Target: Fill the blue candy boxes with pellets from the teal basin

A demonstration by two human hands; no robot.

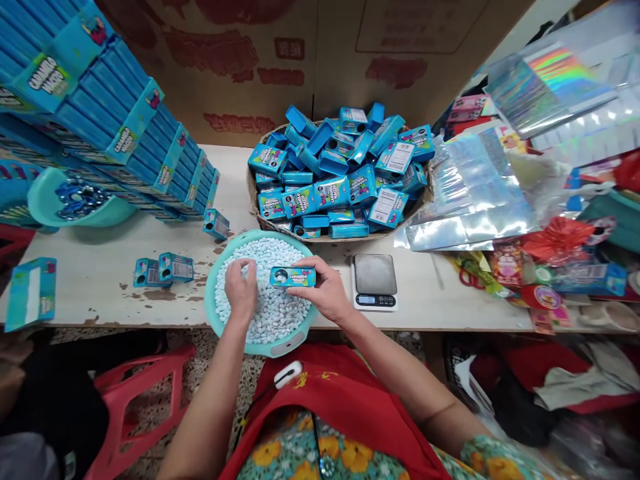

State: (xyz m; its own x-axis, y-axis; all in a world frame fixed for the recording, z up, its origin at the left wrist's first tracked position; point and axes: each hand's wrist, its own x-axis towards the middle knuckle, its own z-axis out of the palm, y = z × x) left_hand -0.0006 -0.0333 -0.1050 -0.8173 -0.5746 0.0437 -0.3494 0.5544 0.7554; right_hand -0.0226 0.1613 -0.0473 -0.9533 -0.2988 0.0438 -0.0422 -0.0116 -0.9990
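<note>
A turquoise basin full of small pale-blue candies stands at the table's front edge. Over its right side my right hand grips a small blue candy box between thumb and fingers. The box lies sideways, and a round opening shows at its left end. My left hand is at the candies on the basin's left side, its fingers curled in; what they hold, if anything, is hidden. Just behind the basin, a large cardboard tray is heaped with similar blue boxes.
A digital scale sits right of the basin. Stacked display cartons rise at the left, near loose boxes and a bowl of wrapped items. Shiny foil sheets cover the right. A pink stool and another person are at lower left.
</note>
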